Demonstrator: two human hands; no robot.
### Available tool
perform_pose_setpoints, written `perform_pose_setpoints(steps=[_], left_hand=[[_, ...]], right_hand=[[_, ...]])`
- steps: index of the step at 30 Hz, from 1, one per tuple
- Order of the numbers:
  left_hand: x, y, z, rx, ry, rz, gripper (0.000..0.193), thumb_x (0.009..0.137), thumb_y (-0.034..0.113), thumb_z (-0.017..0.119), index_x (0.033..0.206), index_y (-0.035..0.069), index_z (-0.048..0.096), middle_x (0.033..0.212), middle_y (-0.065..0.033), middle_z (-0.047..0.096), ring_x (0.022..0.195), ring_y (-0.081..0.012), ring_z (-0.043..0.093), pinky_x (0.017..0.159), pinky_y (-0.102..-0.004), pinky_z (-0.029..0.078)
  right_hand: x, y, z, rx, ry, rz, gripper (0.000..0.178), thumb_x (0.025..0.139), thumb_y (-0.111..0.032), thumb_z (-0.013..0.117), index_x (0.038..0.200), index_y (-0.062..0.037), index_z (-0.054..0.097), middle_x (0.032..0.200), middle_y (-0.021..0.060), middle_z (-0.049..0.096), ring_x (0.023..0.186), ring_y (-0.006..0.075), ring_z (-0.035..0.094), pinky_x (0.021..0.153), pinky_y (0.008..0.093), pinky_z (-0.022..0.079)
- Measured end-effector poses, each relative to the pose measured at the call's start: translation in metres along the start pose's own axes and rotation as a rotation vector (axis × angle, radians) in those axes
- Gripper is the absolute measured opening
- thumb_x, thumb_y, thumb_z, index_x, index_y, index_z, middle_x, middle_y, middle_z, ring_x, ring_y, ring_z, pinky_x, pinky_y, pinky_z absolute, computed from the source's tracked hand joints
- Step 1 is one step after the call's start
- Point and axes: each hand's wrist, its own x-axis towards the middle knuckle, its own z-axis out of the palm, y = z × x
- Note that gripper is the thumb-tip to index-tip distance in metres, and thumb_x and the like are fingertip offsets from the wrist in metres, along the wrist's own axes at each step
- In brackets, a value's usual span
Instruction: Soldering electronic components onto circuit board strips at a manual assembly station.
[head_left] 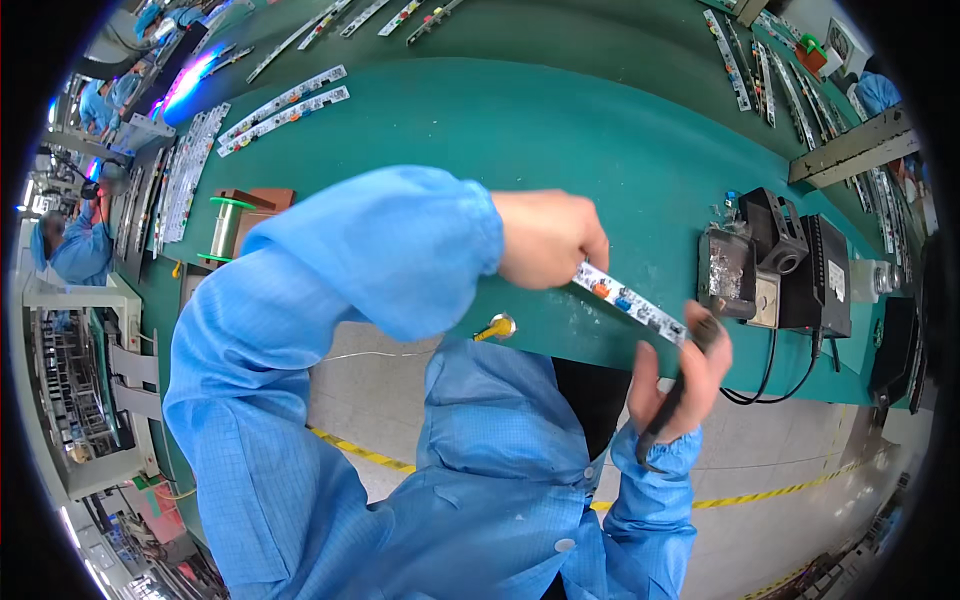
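Note:
My left hand (550,240) reaches across from the left with its fingers closed on the upper-left end of a narrow white circuit board strip (630,302). Orange and blue parts sit along the strip, which slants down to the right above the green bench. My right hand (690,380), slightly blurred, is at the strip's lower-right end, thumb and fingers curled. Across its palm lies a dark, slim soldering iron (664,412); its tip cannot be made out. Whether the right fingers also touch the strip is hard to see.
To the right stand a metal tray of solder scraps (727,272), an iron holder (775,230) and a black box (817,275) with cables. A solder wire spool (226,230) stands left. More board strips (284,105) lie at the far left. A yellow-tagged plug (496,328) hangs by the bench edge.

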Motion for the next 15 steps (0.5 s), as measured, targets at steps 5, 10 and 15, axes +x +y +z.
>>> perform_pose_setpoints(steps=[5,10,15], left_hand=[[-0.013,-0.017,0.043,0.112,0.147,0.073,0.031,0.077,-0.003,0.057,0.105,0.003,0.068,0.099,-0.0172,0.062,0.095,-0.0341,0.058,0.084,-0.0411,0.048],[-0.116,0.028,0.056,0.564,0.090,0.024,0.024,0.073,0.010,0.064,0.094,-0.001,0.063,0.095,-0.0130,0.058,0.088,-0.0272,0.056,0.080,-0.0367,0.047],[-0.162,-0.040,0.142,0.844,0.246,-0.145,0.032,0.073,0.012,0.061,0.102,-0.002,0.060,0.092,-0.0116,0.059,0.084,-0.0269,0.059,0.069,-0.0350,0.050]], right_hand=[[-0.010,0.013,0.030,0.092,-0.077,0.051,0.042,0.076,0.009,0.068,0.114,-0.0025,0.055,0.110,0.0241,0.064,0.092,0.0365,0.062,0.083,0.0401,0.049],[-0.014,0.019,0.032,0.157,-0.098,0.106,0.040,0.076,0.011,0.067,0.113,-0.0018,0.056,0.111,0.0240,0.064,0.096,0.0347,0.064,0.081,0.0372,0.052],[-0.016,0.020,0.031,0.256,-0.075,0.119,0.045,0.078,0.012,0.065,0.119,-0.0020,0.052,0.114,0.0278,0.061,0.105,0.0373,0.063,0.085,0.0407,0.052]])
